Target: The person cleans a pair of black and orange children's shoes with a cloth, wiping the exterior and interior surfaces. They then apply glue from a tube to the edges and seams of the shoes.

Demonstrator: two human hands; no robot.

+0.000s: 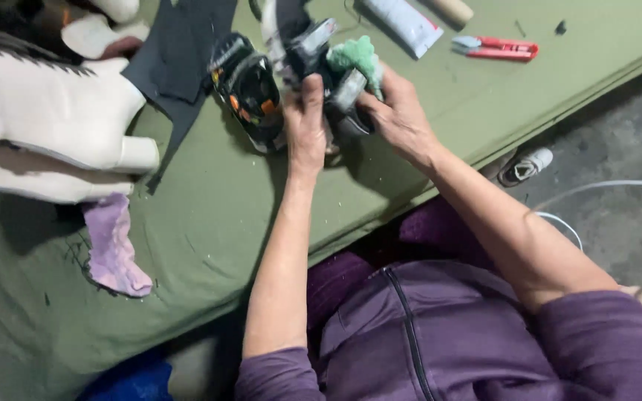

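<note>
My left hand grips a grey and black shoe from below, above the green table. My right hand presses a crumpled green cloth against the same shoe's side. A second shoe, black with orange marks on its sole, lies on the table just left of my left hand. Both forearms reach up from my purple sleeves.
White shoe-shaped forms lie at the left, with a lilac scrap below them and dark fabric pieces behind. A white tube and a red cutter rest at the far right. The table edge runs diagonally; grey floor and a white shoe lie beyond.
</note>
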